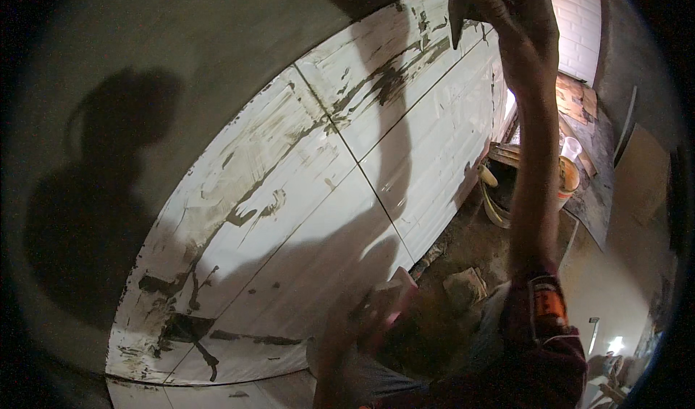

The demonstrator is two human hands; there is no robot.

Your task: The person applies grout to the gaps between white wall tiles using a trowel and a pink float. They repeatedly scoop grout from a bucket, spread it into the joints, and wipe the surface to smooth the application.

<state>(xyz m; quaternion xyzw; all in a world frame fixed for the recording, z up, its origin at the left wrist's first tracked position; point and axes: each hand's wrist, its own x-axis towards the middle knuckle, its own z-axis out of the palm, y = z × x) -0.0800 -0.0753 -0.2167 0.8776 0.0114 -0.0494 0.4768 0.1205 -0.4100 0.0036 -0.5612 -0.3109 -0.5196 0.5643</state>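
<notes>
Right hand [512, 14] raised high against the wall, fingers curled and pressed together on a dark flat tool [456, 11]; its narrow tip points down, just left of the fingers. Whether the tip touches the wall: cannot tell.

Left hand [368, 311] well below and left of the right one, in shadow and blurred. Finger spread unclear. A pale, pink-edged piece [402, 286] sits just beside it; cannot tell if gripped.

Below and left of the right hand, the tiled wall [434, 127]: glossy white rectangles, dark straight joints, some tiles faintly ribbed. Grey paste dragged over it in streaks, thickest along the upper border, with dark clots low down, left of the left hand. Beyond that border, dull grey plaster [217, 29], matte. The person's shadow falls over both.

Under the right hand, bare forearm, then a dark maroon sleeve [536, 336] with an orange patch [549, 302]; dark marks on it, too unclear to read.

Below the right hand, by the forearm: a bucket [495, 212] with a pale curved rim; on the other side, a round tub [569, 177] and a translucent cup [571, 148]. Crumpled tan scrap [465, 286] on the dirty floor, right of the left hand.
</notes>
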